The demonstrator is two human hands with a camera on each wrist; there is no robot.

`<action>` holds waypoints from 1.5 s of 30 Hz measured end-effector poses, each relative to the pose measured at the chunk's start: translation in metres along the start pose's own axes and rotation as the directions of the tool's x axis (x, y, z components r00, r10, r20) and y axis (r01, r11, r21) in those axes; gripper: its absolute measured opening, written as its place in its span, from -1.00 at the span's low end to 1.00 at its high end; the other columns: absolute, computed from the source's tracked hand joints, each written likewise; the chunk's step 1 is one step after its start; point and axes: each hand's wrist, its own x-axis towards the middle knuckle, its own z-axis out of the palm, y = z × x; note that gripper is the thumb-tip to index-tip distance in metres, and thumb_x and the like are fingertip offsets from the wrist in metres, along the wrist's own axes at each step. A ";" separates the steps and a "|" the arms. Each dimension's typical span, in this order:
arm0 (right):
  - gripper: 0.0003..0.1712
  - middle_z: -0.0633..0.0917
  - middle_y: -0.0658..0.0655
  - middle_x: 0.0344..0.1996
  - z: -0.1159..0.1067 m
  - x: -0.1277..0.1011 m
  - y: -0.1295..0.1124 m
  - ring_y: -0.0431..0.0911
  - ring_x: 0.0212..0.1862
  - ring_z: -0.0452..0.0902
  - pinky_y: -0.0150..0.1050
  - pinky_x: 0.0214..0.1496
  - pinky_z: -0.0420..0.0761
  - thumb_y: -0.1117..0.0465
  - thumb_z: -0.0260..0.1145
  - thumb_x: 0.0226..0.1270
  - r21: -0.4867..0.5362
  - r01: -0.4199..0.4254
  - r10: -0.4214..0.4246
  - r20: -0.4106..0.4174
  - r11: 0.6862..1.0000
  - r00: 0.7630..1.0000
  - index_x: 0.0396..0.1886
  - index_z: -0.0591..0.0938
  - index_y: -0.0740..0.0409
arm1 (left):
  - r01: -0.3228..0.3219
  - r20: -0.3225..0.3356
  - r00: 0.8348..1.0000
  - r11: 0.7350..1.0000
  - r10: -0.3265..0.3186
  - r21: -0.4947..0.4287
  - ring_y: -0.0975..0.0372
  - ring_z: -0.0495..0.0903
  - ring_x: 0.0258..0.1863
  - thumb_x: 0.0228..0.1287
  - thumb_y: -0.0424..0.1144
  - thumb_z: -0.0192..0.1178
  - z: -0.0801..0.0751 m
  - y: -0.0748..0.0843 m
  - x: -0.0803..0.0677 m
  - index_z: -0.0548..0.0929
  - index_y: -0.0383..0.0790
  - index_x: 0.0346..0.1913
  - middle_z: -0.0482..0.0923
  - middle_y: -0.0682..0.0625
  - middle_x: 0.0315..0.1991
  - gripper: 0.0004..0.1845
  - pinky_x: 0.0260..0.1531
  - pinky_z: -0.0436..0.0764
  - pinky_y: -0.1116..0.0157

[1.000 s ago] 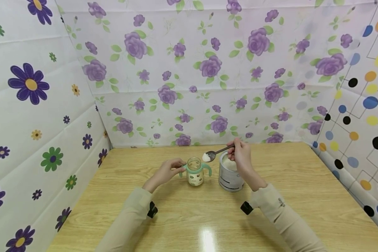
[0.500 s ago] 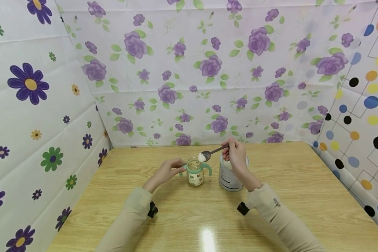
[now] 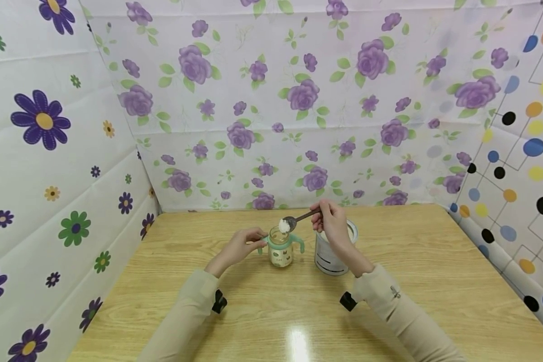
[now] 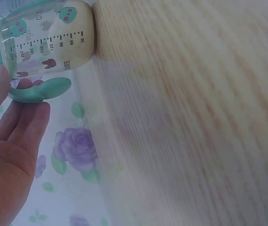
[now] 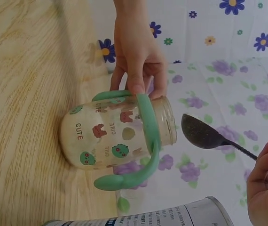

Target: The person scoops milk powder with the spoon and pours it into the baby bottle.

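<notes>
A clear baby bottle (image 3: 280, 257) with a green two-handled collar stands uncapped on the table, pale contents at its bottom. My left hand (image 3: 243, 247) grips its left handle (image 4: 40, 91), fingers curled round it and thumb by the collar. In my right hand (image 3: 335, 225) is a dark spoon (image 3: 302, 217), pinched by the end of its handle. White powder (image 3: 284, 225) heaps in the spoon's bowl, which is over the bottle's mouth. From the right wrist view the bowl (image 5: 202, 132) shows just above the threaded neck (image 5: 166, 120). Below the right hand stands an open tin (image 3: 331, 259).
The wooden table (image 3: 271, 311) ends at a flowered cloth backdrop (image 3: 271, 166) behind the bottle and tin. Patterned cloths also hang at left and right. A black wrist camera (image 3: 348, 301) sits under the right sleeve, another (image 3: 219, 301) by the left.
My right hand has moved left with the loaded spoon, from beside the tin's opening to over the bottle's mouth. The left hand and bottle have stayed in place.
</notes>
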 end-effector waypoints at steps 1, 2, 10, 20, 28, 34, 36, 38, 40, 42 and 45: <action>-0.43 0.56 -0.04 -0.69 0.000 0.000 0.000 -0.28 -0.70 0.45 -0.49 -0.69 0.46 0.02 -0.07 0.59 0.000 0.019 -0.019 0.017 1.000 1.000 -0.21 0.54 0.51 | -0.004 0.000 1.000 1.000 0.004 -0.003 0.04 0.64 0.02 0.35 -0.20 0.19 0.000 0.000 0.000 0.64 -0.13 0.00 0.65 -0.12 0.03 -0.78 0.02 0.66 0.14; -0.43 0.56 -0.04 -0.68 0.001 -0.001 0.001 -0.28 -0.70 0.45 -0.47 -0.69 0.46 0.02 -0.07 0.59 -0.005 0.038 -0.038 0.033 0.999 0.999 -0.21 0.53 0.52 | -0.008 -0.001 1.000 1.000 0.008 -0.006 0.02 0.64 0.02 0.35 -0.20 0.19 0.000 0.000 0.000 0.64 -0.14 0.00 0.64 -0.13 0.03 -0.78 0.02 0.66 0.12; -0.56 0.57 0.21 -0.60 0.005 -0.008 -0.007 -0.20 -0.66 0.48 -0.42 -0.67 0.52 0.19 -0.10 0.60 -0.095 0.127 -0.112 0.150 0.987 0.982 -0.20 0.55 0.51 | -0.019 -0.007 1.000 1.000 0.018 -0.024 -0.01 0.64 0.01 0.34 -0.23 0.20 0.001 -0.001 0.000 0.64 -0.16 -0.01 0.64 -0.15 0.01 -0.79 0.04 0.65 0.08; -0.70 0.61 0.30 -0.61 0.016 -0.027 -0.031 -0.06 -0.65 0.52 -0.28 -0.67 0.57 0.37 -0.02 0.54 -0.309 0.392 -0.302 0.301 0.867 0.904 -0.28 0.61 0.46 | -0.026 -0.005 1.000 0.999 0.026 -0.019 -0.04 0.63 0.01 0.36 -0.26 0.18 0.000 0.001 -0.001 0.63 -0.21 0.01 0.64 -0.20 0.01 -0.78 0.03 0.65 0.04; -0.79 0.58 0.13 -0.67 0.016 -0.019 -0.004 -0.04 -0.69 0.50 -0.49 -0.68 0.46 0.53 0.10 0.38 -0.344 0.630 -0.485 0.422 0.697 0.766 -0.35 0.64 0.31 | -0.029 -0.002 1.000 0.999 0.029 -0.017 -0.14 0.61 0.01 0.37 -0.39 0.15 0.001 0.004 0.000 0.60 -0.35 0.02 0.61 -0.31 0.00 -0.78 0.05 0.61 -0.06; -0.78 0.61 0.03 -0.60 0.010 -0.017 0.008 -0.17 -0.66 0.51 -0.51 -0.62 0.49 0.48 0.16 0.36 -0.323 0.684 -0.510 0.479 0.654 0.714 -0.27 0.66 0.14 | -0.024 -0.018 1.000 1.000 0.024 -0.012 -0.04 0.64 0.00 0.35 -0.29 0.19 0.002 0.002 0.000 0.63 -0.21 -0.02 0.64 -0.20 -0.01 -0.80 0.04 0.64 0.01; -0.79 0.62 0.01 -0.59 0.008 -0.017 0.008 -0.24 -0.66 0.49 -0.50 -0.63 0.47 0.46 0.17 0.37 -0.318 0.692 -0.511 0.492 0.648 0.705 -0.24 0.67 0.13 | -0.017 -0.017 1.000 1.000 0.017 -0.010 0.00 0.64 0.00 0.34 -0.24 0.20 0.001 0.002 0.000 0.64 -0.16 -0.03 0.65 -0.15 -0.02 -0.80 0.05 0.64 0.05; -0.81 0.62 -0.02 -0.58 0.007 -0.018 0.007 -0.30 -0.65 0.46 -0.49 -0.63 0.46 0.45 0.17 0.37 -0.321 0.695 -0.504 0.506 0.643 0.700 -0.23 0.67 0.14 | -0.015 -0.014 1.000 1.000 0.015 -0.010 0.02 0.65 -0.01 0.34 -0.22 0.20 0.000 0.002 0.000 0.65 -0.14 -0.04 0.66 -0.13 -0.03 -0.80 0.05 0.64 0.06; -0.81 0.64 -0.02 -0.55 0.005 -0.019 0.006 -0.34 -0.64 0.43 -0.47 -0.64 0.46 0.45 0.18 0.37 -0.321 0.692 -0.491 0.519 0.646 0.699 -0.22 0.67 0.16 | -0.015 -0.013 1.000 1.000 0.015 -0.007 0.02 0.65 -0.01 0.34 -0.21 0.21 0.000 0.002 0.000 0.65 -0.14 -0.04 0.66 -0.13 -0.04 -0.80 0.06 0.64 0.06; -0.81 0.65 -0.01 -0.53 0.003 -0.020 0.006 -0.34 -0.64 0.40 -0.45 -0.64 0.46 0.46 0.18 0.35 -0.318 0.686 -0.479 0.528 0.654 0.701 -0.21 0.67 0.18 | -0.014 -0.011 1.000 1.000 0.014 -0.004 0.02 0.65 -0.01 0.34 -0.22 0.21 0.000 0.002 0.000 0.65 -0.14 -0.03 0.66 -0.13 -0.03 -0.80 0.07 0.63 0.06; -0.81 0.66 0.04 -0.51 0.002 -0.023 0.002 -0.31 -0.64 0.39 -0.42 -0.63 0.46 0.51 0.18 0.31 -0.321 0.669 -0.454 0.536 0.670 0.712 -0.24 0.67 0.24 | -0.011 -0.011 1.000 1.000 0.011 0.000 0.02 0.65 -0.01 0.34 -0.23 0.20 0.000 0.002 0.000 0.64 -0.14 -0.03 0.66 -0.14 -0.02 -0.80 0.08 0.63 0.05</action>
